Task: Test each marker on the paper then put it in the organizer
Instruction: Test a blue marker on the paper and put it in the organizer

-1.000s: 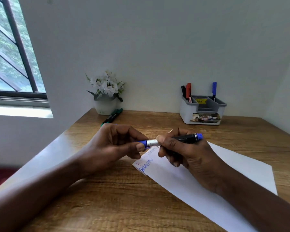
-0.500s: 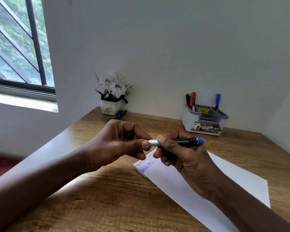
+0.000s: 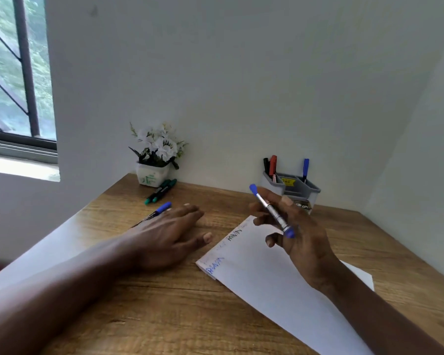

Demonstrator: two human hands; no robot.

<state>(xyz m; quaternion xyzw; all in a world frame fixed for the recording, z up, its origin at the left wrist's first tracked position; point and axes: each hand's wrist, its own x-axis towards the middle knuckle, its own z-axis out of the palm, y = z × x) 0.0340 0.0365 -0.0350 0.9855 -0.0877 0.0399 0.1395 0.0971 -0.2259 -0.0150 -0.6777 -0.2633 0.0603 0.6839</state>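
My right hand [image 3: 303, 237] holds a blue marker [image 3: 271, 210] slantwise above the far end of the white paper [image 3: 267, 285], one blue end up and the other down. Blue and black scribbles mark the paper's near-left edge. To the left of the paper my left hand [image 3: 169, 234] rests flat on the table, fingers straight. A second blue marker [image 3: 162, 208] lies just behind it; I cannot tell whether they touch. The grey organizer [image 3: 272, 184] stands at the back against the wall, partly hidden by my right hand, with black, red and blue markers upright in it.
Two green markers [image 3: 162, 192] lie beside a white flower pot [image 3: 151, 176] at the back left. The wooden table [image 3: 180, 311] ends on the left near a window and meets walls behind and on the right.
My hands have come apart. The right hand lifted the blue marker and turned it slantwise. The left hand let go and dropped flat onto the table to the left.
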